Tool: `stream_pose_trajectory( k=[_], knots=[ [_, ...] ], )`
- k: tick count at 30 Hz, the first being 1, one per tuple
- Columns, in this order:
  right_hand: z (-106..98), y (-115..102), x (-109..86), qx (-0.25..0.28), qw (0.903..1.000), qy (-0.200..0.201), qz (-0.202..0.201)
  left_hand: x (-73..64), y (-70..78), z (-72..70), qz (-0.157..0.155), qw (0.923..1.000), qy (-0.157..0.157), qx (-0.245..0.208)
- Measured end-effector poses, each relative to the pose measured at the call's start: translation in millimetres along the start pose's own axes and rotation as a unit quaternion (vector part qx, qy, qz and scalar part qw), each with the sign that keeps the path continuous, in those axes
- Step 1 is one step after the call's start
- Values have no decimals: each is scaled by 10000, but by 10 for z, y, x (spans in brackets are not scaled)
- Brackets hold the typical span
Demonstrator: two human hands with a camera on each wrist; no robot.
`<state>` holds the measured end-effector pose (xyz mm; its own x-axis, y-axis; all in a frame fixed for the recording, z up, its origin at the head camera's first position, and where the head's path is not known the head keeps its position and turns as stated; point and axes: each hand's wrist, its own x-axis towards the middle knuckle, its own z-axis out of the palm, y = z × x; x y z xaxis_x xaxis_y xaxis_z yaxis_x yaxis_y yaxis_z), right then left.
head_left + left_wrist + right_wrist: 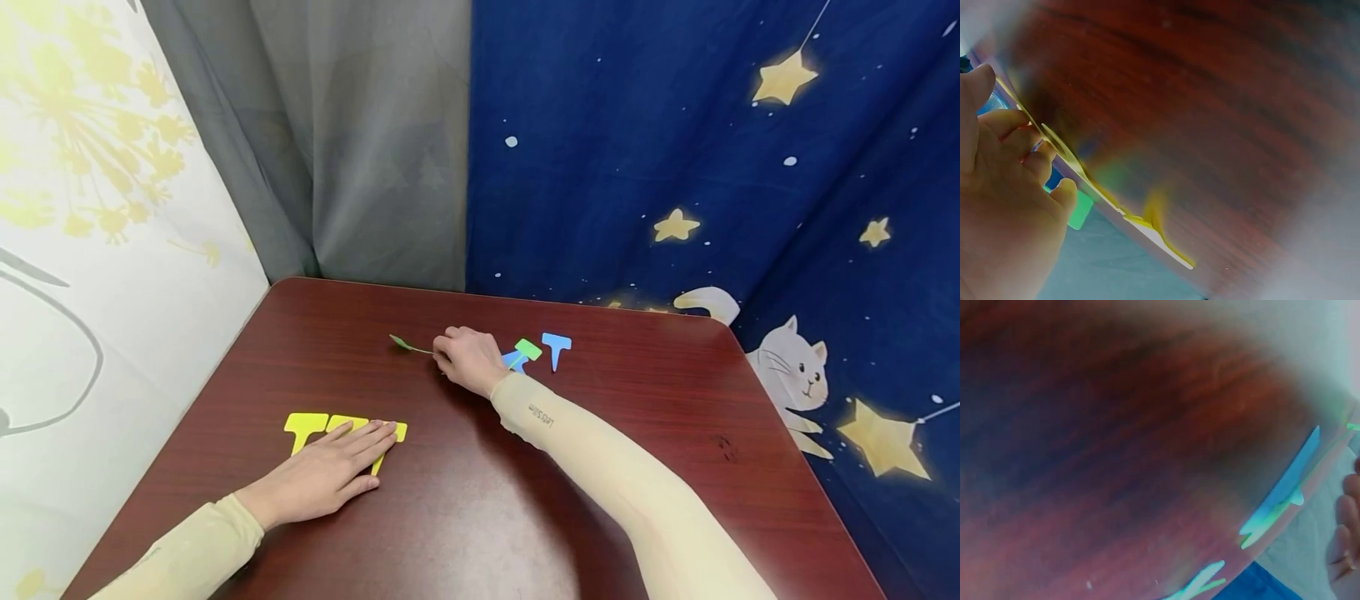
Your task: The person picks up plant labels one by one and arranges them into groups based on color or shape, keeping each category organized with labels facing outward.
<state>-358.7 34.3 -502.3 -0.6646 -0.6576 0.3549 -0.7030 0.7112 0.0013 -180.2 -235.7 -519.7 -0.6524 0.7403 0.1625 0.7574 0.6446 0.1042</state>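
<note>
My left hand [322, 475] lies flat over a row of yellow T-shaped plant labels [307, 422], its fingers spread across the middle and right ones and hiding part of them. In the left wrist view the yellow labels [1100, 192] show edge-on beside the fingers. Farther back, my right hand [470, 358] has curled fingers that pinch the thin stem of a green plant label [401, 342], whose broad end points left. Right beside that wrist, a second green label [528, 348] overlaps a blue label [514, 361], both partly hidden. Another blue label [557, 348] lies just right of them.
The brown wooden table [480, 517] has rounded far corners. A grey curtain [375, 150] and a blue starry curtain [600, 150] hang behind its far edge, and a white patterned cloth [112, 275] hangs on the left.
</note>
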Motion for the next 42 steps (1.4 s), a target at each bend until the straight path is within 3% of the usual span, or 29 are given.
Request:
stream_pose_trajectory(
  k=[4, 7, 19, 26, 42],
  knots=[
    [-63, 13, 18, -115, 9975, 589, -366, -2, 1, 7, 11, 10000, 34, -16],
    [-124, 10, 8, -9, 9955, 852, -418, 0, 2, 6, 32, 10000, 59, -19],
    [-419, -189, -126, 1148, 9804, 1504, -557, 12, -18, 11, 35, 9999, 95, -52],
    [-485, -357, -345, 715, 9767, 1481, -1376, -7, -24, 30, 74, 9998, 155, -64],
    [-429, -575, -719, -271, 9519, 1131, -2836, 1, -14, -9, 17, 9999, 123, -98]
  ],
)
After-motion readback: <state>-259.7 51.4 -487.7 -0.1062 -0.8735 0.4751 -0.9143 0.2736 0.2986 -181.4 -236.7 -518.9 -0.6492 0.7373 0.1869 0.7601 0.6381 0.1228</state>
